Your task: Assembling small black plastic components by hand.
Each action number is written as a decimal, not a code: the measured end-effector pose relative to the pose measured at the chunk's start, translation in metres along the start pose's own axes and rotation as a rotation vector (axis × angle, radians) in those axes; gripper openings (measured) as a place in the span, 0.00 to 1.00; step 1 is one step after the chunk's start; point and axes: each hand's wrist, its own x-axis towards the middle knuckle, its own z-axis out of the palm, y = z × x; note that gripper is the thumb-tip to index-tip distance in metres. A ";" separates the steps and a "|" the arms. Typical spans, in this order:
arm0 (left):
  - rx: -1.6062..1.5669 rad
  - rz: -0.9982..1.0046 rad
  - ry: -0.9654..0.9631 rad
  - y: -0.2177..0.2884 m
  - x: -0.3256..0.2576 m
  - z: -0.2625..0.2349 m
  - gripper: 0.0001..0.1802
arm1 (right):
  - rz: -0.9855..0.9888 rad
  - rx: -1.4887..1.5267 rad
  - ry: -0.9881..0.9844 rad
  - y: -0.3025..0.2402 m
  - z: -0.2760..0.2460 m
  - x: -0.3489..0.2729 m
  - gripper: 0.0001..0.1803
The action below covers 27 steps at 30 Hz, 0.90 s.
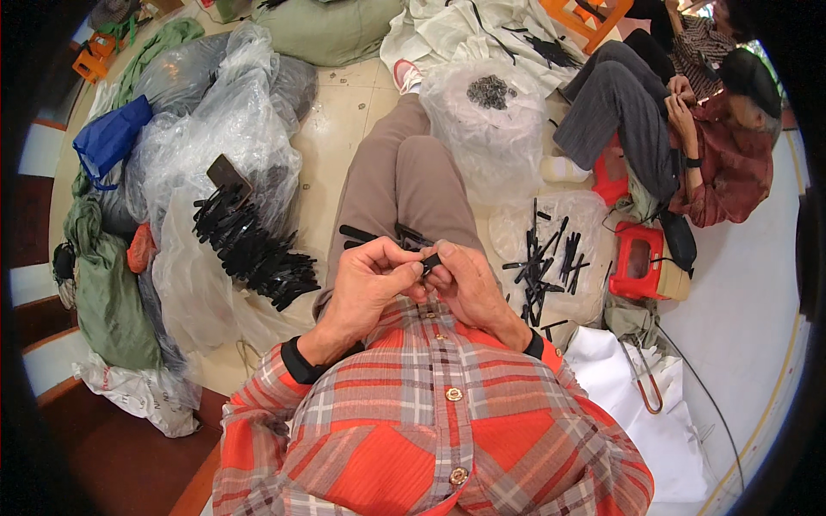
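Observation:
Over my lap, my left hand (366, 279) and my right hand (471, 282) meet with thumbs and forefingers pinched together. Between their fingertips is a short dark strap (429, 263); the fingers cover much of it. Just beyond the knuckles, another black strap piece (357, 233) shows across my thighs; whether it joins the held one I cannot tell. To the left, a thick heap of black straps (254, 249) lies on clear plastic. Loose black strips (538, 262) are scattered on a plastic-covered surface at the right.
A plastic bag (482, 129) beyond my knees holds a pile of small dark metal pieces (490, 91). A phone (229, 178) rests above the strap heap. Large sacks (112, 284) line the left. Another person (723, 163) sits at right, near a red-framed stool (641, 262).

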 end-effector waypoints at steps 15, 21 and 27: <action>0.071 0.020 -0.009 0.002 0.003 -0.002 0.01 | -0.250 -0.824 0.083 -0.016 0.008 -0.004 0.12; 0.283 0.121 0.027 -0.005 -0.001 -0.003 0.03 | -0.711 -1.712 0.022 -0.018 0.015 -0.003 0.08; 0.233 -0.024 -0.057 0.000 -0.002 -0.002 0.09 | -0.780 -1.595 0.012 -0.018 0.007 -0.001 0.07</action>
